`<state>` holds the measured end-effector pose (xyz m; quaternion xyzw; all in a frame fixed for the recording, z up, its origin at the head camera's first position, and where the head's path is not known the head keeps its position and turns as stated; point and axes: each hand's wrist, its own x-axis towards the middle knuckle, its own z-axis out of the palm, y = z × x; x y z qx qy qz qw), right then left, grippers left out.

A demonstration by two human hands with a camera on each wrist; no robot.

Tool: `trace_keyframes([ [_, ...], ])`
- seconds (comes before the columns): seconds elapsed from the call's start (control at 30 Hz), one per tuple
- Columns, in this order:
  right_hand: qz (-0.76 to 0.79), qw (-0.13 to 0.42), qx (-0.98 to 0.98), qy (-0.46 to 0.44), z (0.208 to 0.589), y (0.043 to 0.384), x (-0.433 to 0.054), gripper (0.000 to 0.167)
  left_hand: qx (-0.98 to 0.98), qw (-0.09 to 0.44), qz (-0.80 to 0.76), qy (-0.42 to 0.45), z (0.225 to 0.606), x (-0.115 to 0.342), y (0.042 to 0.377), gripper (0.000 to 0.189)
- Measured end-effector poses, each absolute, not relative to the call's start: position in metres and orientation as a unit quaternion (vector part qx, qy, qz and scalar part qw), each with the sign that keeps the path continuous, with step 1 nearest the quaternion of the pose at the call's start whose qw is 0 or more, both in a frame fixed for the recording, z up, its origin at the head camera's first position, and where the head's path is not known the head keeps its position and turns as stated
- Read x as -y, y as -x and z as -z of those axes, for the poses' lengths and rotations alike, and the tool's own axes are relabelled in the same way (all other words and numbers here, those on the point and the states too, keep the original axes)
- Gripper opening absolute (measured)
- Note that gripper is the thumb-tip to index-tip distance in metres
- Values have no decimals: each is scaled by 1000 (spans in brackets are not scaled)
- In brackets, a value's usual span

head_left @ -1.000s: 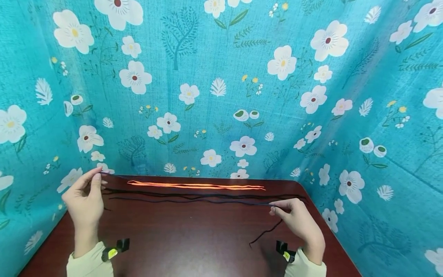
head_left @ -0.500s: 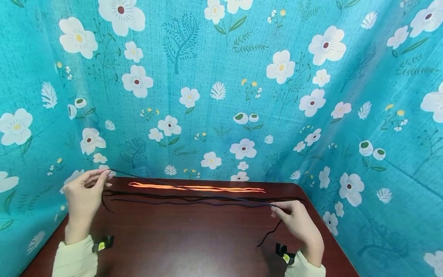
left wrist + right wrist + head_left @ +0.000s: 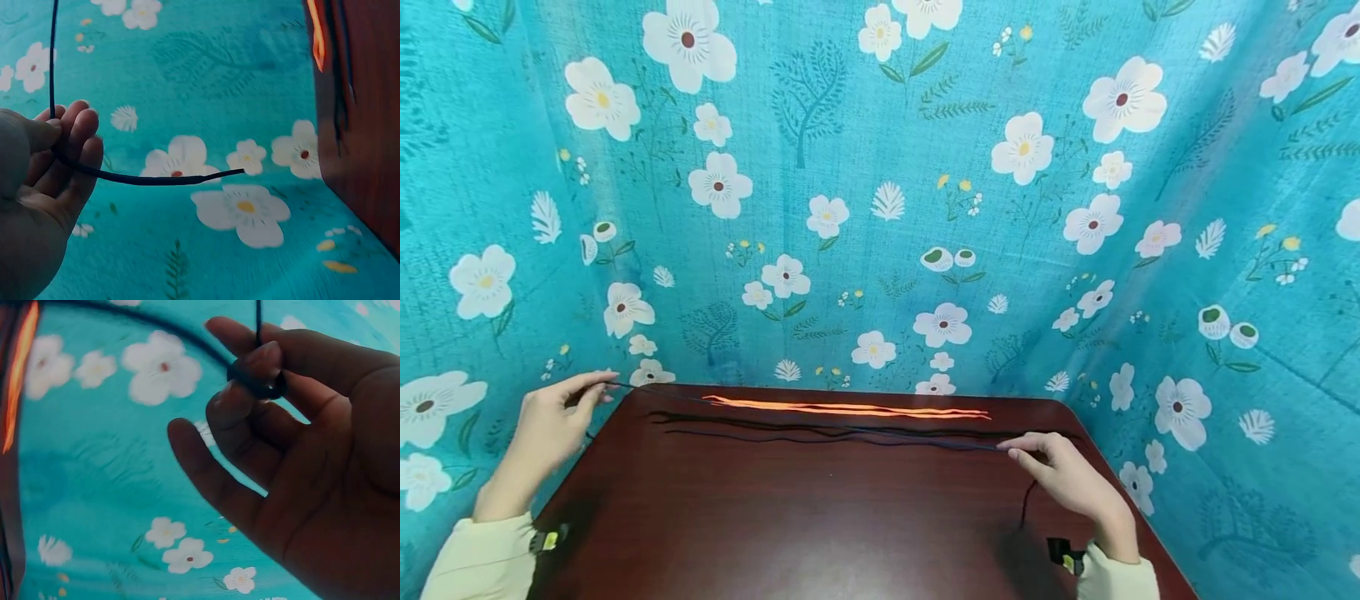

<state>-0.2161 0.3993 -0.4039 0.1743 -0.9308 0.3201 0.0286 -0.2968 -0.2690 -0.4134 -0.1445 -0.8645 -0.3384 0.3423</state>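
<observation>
My left hand point(image 3: 546, 433) pinches a dark blue shoelace between thumb and fingers, beyond the table's left edge. In the left wrist view the shoelace point(image 3: 144, 180) bends at the grip, and its thin tip sticks out past the fingers. From there it stretches across to my right hand point(image 3: 1067, 475), held above the table's right side. Thumb and fingers pinch the shoelace there too, as the right wrist view shows, and a dark end hangs below the hand. Orange laces point(image 3: 850, 408) lie along the table's back, with black laces point(image 3: 760, 423) and a dark blue lace point(image 3: 737, 438) before them.
The reddish-brown table point(image 3: 820, 517) fills the lower middle. A turquoise flowered cloth point(image 3: 865, 250) rises behind its back edge and on both sides. Each wrist bears a small black camera mount; the right one point(image 3: 1063, 554) hangs over the table.
My left hand has moved outward to the left, past the table edge. The shoelace between the hands is drawn out lower and straighter. My right hand keeps its grip; the head view has shifted slightly.
</observation>
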Motion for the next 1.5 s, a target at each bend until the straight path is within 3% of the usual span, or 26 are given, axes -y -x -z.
trace_keyframes([
  [0.23,-318,26,935,-155,410,217,-439,25,875,331,332,121,424,288,299,17],
  [0.57,-317,89,940,-83,420,222,-475,16,888,315,312,118,435,299,305,12],
  [0.83,-306,70,948,-57,426,223,-498,17,891,296,306,159,443,300,308,16],
  [1.07,-287,74,955,-1,437,227,-515,22,894,303,308,114,446,301,305,10],
  [1.33,-267,69,961,0,445,230,-531,20,910,250,303,134,455,305,307,7],
  [1.5,-257,58,964,16,455,234,-543,19,913,230,290,170,463,305,312,20],
])
